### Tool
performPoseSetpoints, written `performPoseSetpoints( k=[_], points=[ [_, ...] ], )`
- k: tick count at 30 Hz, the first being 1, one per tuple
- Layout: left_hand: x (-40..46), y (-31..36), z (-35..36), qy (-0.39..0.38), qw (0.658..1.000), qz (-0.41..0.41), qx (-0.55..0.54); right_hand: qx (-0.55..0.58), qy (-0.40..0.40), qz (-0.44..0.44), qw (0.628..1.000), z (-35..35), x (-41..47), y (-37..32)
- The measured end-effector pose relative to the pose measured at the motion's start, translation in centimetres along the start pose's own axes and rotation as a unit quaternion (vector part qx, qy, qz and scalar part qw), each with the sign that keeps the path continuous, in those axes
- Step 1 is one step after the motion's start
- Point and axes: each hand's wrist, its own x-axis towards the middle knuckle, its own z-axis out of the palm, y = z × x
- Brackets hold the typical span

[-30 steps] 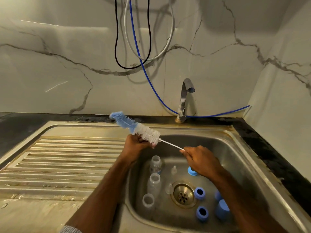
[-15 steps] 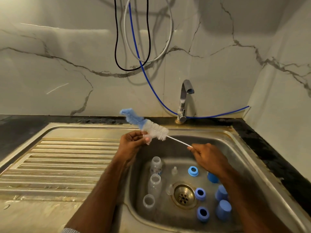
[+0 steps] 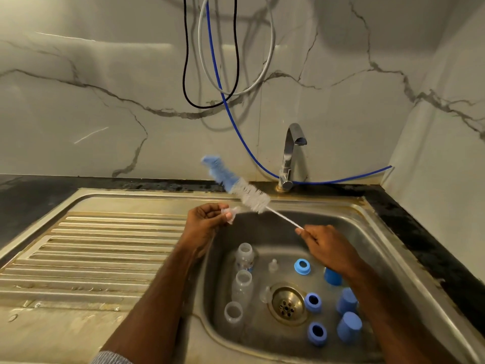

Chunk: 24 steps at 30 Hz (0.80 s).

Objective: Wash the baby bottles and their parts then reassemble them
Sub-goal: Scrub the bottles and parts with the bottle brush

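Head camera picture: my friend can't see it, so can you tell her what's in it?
Over a steel sink, the right hand holds a bottle brush by its thin handle while the left hand pinches a small clear teat. Clear bottles and blue rings and caps sit in the basin.

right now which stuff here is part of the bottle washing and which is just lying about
Job:
bottle brush
clear teat
clear bottles
blue rings
blue caps
sink
tap

Lying about:
black cable
grey hose
blue hose
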Motion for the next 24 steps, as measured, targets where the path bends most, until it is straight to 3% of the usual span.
performPoseSetpoints(
  k=[4, 10, 15, 18, 21, 24],
  points=[
    [-0.1, -0.8, 1.8, -0.061, 0.996, 0.004, 0.060, -0.048, -0.011, -0.036, 0.998, 1.1, 0.1, -1.7],
    [0.1, 0.0, -0.2, -0.013, 0.999, -0.007, 0.030, -0.043, -0.047, -0.023, 0.998, -0.7, -0.1, -0.5],
    [-0.1, -1.7, 2.4, -0.075, 0.986, 0.026, 0.148, -0.079, -0.042, -0.063, 0.994, 0.9, -0.2, -2.8],
    [0.0, -1.3, 2.2, -0.073, 0.995, 0.012, 0.065, -0.058, -0.016, -0.041, 0.997, 0.3, 0.0, -2.0],
    [0.2, -0.5, 0.6, -0.023, 0.999, 0.001, -0.028, -0.033, -0.026, -0.005, 0.999, -1.0, -0.1, -0.2],
    [0.3, -0.3, 0.1, 0.017, 0.999, 0.005, -0.043, -0.040, -0.026, -0.006, 0.999, -0.7, -0.1, -0.2]
  ],
)
